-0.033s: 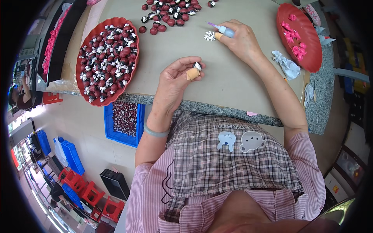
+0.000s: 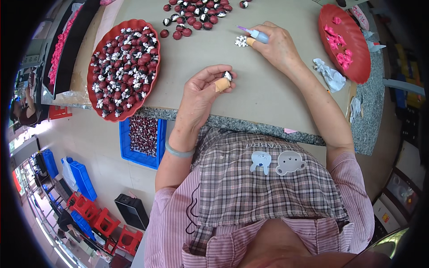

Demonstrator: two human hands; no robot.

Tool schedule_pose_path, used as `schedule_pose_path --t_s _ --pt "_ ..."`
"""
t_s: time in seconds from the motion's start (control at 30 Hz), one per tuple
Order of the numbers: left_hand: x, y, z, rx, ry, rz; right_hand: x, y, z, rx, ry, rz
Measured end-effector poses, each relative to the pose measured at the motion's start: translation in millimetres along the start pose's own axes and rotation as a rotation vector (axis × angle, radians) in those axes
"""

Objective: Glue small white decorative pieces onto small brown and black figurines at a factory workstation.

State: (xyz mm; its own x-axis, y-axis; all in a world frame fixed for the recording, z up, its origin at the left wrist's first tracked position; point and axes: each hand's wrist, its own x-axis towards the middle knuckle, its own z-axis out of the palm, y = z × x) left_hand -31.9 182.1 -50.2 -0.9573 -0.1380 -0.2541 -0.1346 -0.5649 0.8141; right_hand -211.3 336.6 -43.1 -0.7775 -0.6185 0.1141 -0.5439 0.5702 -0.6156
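My left hand [image 2: 207, 87] pinches a small black-and-white round piece [image 2: 227, 76] between thumb and fingertips. A tan covering wraps the thumb. Farther right, my right hand [image 2: 278, 44] grips a pale blue squeeze bottle [image 2: 260, 36] with a purple nozzle pointing left. Just below the nozzle lies a little heap of tiny white pieces [image 2: 241, 41] on the table. Loose dark red, black and white balls [image 2: 196, 18] are scattered at the far side. On the left, a scalloped red tray [image 2: 157, 67] is full of similar balls carrying white bits.
A second red tray [image 2: 357, 73] with pink pieces stands at the far right, near a crumpled white tissue [image 2: 330, 76]. Below the granite table edge [image 2: 254, 125], a blue bin [image 2: 138, 158] holds more small pieces. Red stools [image 2: 107, 223] and a black crate [image 2: 132, 210] stand on the floor.
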Motion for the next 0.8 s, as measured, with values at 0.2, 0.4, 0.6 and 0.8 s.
schedule_pose_path --t_s 0.2,0.4,0.6,0.8 --pt "1.6 -1.1 -0.7 -0.009 -0.02 0.008 3.6 -5.7 -1.0 -0.08 -0.1 -0.029" --pt "1.2 -0.8 1.3 -0.001 -0.014 0.009 -2.3 -10.1 -11.4 0.229 -0.196 0.197" --pt "-1.1 4.2 8.3 0.022 -0.015 0.006 -28.1 -25.3 -26.6 0.698 -0.193 0.193" --pt "-2.0 2.7 22.7 -0.018 -0.05 0.015 -55.4 -28.7 -34.3 0.925 -0.199 0.215"
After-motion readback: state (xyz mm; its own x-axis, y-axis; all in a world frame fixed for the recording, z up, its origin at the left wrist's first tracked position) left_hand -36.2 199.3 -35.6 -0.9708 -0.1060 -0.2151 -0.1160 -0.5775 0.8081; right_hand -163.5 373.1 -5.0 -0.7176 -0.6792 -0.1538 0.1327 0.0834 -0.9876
